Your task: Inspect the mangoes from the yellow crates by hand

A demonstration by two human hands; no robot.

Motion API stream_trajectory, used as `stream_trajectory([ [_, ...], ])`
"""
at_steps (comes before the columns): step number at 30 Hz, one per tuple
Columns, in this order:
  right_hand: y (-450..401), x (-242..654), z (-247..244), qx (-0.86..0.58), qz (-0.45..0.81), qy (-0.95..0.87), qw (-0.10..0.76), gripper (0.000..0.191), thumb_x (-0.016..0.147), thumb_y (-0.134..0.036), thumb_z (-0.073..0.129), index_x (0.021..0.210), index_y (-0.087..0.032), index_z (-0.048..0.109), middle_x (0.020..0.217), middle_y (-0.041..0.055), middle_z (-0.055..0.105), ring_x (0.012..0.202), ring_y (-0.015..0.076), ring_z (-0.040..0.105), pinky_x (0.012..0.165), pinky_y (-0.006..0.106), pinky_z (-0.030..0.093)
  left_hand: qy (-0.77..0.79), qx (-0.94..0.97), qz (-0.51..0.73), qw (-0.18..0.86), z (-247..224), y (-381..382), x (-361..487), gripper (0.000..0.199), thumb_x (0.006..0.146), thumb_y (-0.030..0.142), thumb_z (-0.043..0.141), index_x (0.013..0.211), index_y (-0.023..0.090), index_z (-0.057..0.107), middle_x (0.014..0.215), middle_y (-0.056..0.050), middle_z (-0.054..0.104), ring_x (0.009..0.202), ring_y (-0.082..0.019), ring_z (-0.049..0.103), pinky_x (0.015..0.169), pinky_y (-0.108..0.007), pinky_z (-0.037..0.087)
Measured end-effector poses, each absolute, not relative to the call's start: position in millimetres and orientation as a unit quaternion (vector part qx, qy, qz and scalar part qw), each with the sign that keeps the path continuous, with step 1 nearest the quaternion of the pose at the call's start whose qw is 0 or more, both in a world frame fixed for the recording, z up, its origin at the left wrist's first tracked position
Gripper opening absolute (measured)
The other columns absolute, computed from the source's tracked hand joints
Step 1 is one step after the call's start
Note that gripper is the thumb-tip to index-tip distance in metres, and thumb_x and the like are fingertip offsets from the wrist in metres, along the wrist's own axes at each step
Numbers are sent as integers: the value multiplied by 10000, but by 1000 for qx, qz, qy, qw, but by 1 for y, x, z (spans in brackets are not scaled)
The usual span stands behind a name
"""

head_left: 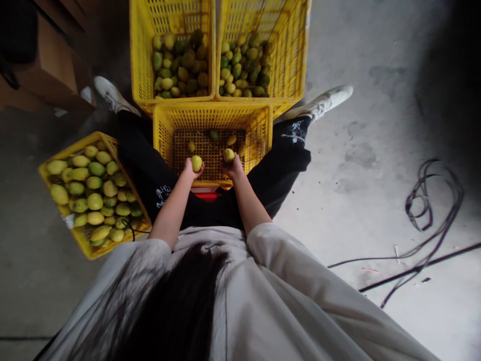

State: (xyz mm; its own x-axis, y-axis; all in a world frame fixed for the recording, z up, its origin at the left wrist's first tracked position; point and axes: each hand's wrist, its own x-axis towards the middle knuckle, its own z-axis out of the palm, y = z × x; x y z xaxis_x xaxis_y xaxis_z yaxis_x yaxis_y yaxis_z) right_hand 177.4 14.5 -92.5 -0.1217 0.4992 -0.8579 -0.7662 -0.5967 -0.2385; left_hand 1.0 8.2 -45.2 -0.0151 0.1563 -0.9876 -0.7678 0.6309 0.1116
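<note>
Over the near yellow crate (212, 109), my left hand (194, 169) holds a bright yellow-green fruit (196, 163). My right hand (233, 166), a little to the right, is closed round a duller yellow-brown fruit (228, 155). Below them in the same crate lie a few loose fruits: a small yellowish one (191, 147), a green one (214, 134) and a brownish one (231, 140). The two hands are apart, and the undersides of both fruits are hidden by the fingers.
Two larger yellow crates, left (136, 60) and right (303, 60), hold many green and yellow fruits beyond the near crate. A tilted crate (80, 245) full of fruit sits at the left. Cardboard boxes (56, 65) stand upper left; a black cable (445, 225) lies right.
</note>
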Motion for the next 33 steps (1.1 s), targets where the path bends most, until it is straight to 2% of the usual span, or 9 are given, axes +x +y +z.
stream_trajectory([
  [2,15,178,-93,-517,726,144,430,280,1070,-494,555,920,-261,596,659,-17,642,625,177,666,425,207,446,618,-250,349,659,-46,9,0,359,1076,409,419,1054,201,710,684,-77,626,496,-157,553,409,-206,382],
  [5,16,177,-89,-529,718,138,430,208,1012,-432,665,914,-263,595,638,-40,620,623,165,662,426,193,440,614,-254,354,658,-47,10,-1,298,1056,403,485,1062,202,704,691,-74,630,483,-155,544,378,-200,331],
  [7,16,176,-87,-535,707,131,443,156,980,-347,717,916,-263,602,658,-56,628,619,140,651,464,186,479,617,-254,360,652,-48,11,-2,248,1045,398,528,1045,208,689,668,-53,601,483,-151,544,372,-191,316],
  [11,16,173,-85,-544,683,126,471,110,959,-207,719,939,-260,624,737,-46,674,666,123,657,546,185,557,634,-243,361,639,-48,10,-2,214,1040,406,566,1011,225,675,645,-12,557,497,-142,553,392,-179,366],
  [17,14,176,-84,-529,695,131,469,122,897,-211,678,956,-284,600,786,-33,675,726,166,706,614,260,620,644,-215,363,638,-45,9,4,119,968,322,686,930,214,656,669,8,586,510,-107,547,449,-157,371],
  [20,12,179,-85,-531,683,140,481,200,851,-203,617,1032,-284,642,778,-31,667,720,166,707,638,259,619,638,-222,371,637,-44,9,3,100,949,307,656,913,214,646,648,16,571,514,-112,533,453,-164,370],
  [23,12,181,-87,-525,693,123,478,244,842,-240,640,1081,-289,643,744,-42,666,689,172,698,627,273,617,635,-227,377,635,-42,9,1,103,949,301,595,885,225,622,628,14,554,516,-127,523,452,-180,377],
  [28,13,182,-92,-515,703,130,474,107,900,-288,687,920,-265,584,759,-16,704,695,167,696,559,233,570,604,-238,401,646,-41,8,1,157,985,315,539,879,230,616,666,-31,596,600,-174,611,511,-220,467],
  [33,14,178,-92,-518,693,139,483,91,958,-263,673,893,-261,610,718,-36,646,665,140,657,539,192,548,590,-243,426,641,-44,9,3,119,984,322,610,921,229,648,697,-25,606,607,-168,626,541,-221,480],
])
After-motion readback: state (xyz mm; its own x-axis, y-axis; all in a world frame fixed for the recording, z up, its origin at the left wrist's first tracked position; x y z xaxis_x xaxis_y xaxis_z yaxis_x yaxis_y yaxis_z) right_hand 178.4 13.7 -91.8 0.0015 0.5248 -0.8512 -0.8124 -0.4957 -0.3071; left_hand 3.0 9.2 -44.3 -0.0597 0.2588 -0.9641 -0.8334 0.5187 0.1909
